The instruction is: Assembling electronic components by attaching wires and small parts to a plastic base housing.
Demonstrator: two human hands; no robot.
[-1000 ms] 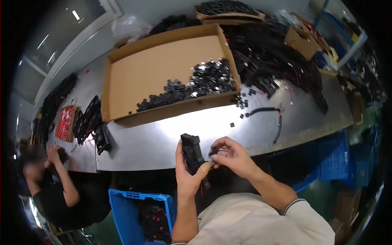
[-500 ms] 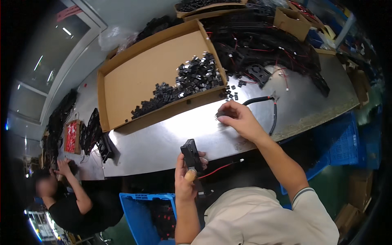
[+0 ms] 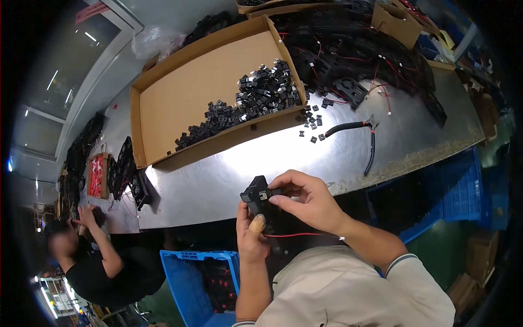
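Note:
My left hand point(image 3: 250, 235) is closed around a black plastic housing point(image 3: 255, 197), held upright just off the table's near edge. A tan cover sits on the tip of its thumb. From the lower part of the housing a thin red wire point(image 3: 302, 234) runs right to a white plug under my right forearm. My right hand point(image 3: 313, 206) pinches a small black part point(image 3: 275, 192) at the housing's right side, beside a small pale metallic piece. The fingers partly hide this part. Whether it touches the housing I cannot tell.
A shallow cardboard box point(image 3: 201, 90) holds a heap of small black parts point(image 3: 265, 90); several lie loose beside it. Black-handled pliers point(image 3: 348, 126) rest at the right. Behind lie black wired assemblies point(image 3: 354, 92). A blue crate point(image 3: 177, 272) stands below; a co-worker point(image 3: 111, 261) is at the left.
My right hand has come from the loose parts down and left to the housing, carrying a small black part. The left hand still grips the housing, now turned slightly.

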